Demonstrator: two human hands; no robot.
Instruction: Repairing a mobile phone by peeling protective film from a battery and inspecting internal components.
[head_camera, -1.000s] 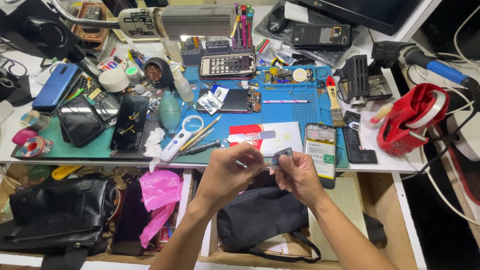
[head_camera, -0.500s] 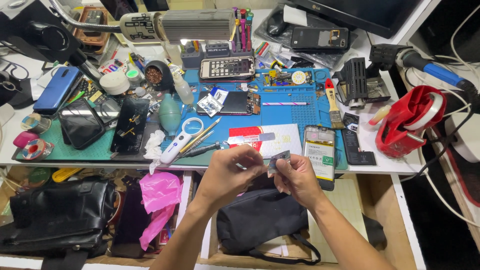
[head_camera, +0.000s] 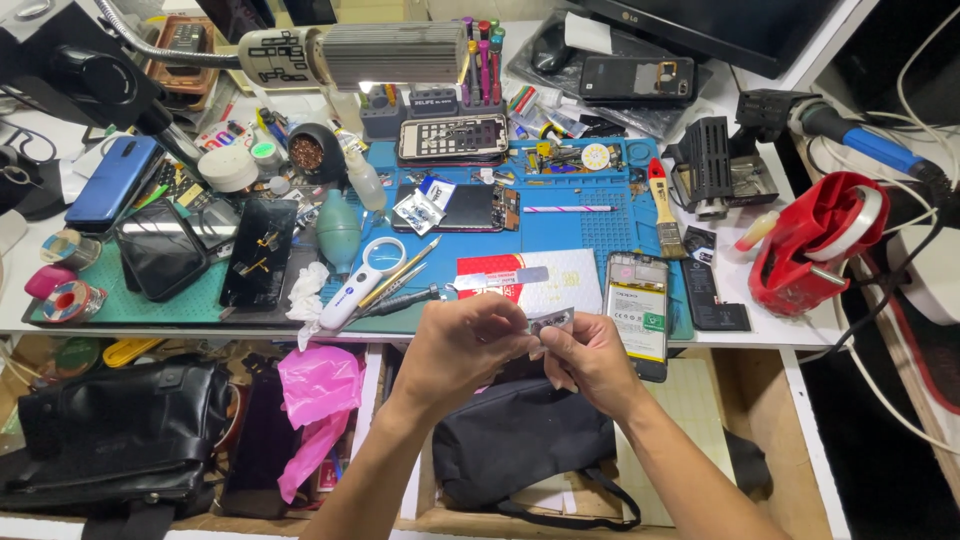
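Note:
Both of my hands meet in front of the workbench edge, pinching one small grey strip (head_camera: 552, 321) between them. My left hand (head_camera: 465, 345) grips its left end with thumb and fingers. My right hand (head_camera: 590, 358) holds the right end from below. Just beyond the hands lie a red and white card packet (head_camera: 520, 280) and an opened phone (head_camera: 637, 310) with its back off, both on the blue work mat (head_camera: 600, 225).
The bench is crowded: a magnifier (head_camera: 358, 282), a brush (head_camera: 664, 208), a red tape dispenser (head_camera: 812, 245), dark phone screens (head_camera: 258, 252) on the left, a lamp (head_camera: 385, 52) overhead. Below the bench are a pink bag (head_camera: 318, 400) and black bags (head_camera: 515, 440).
My hands have stayed together at the bench edge, working the small strip; the fingers shifted slightly. Nothing on the bench moved.

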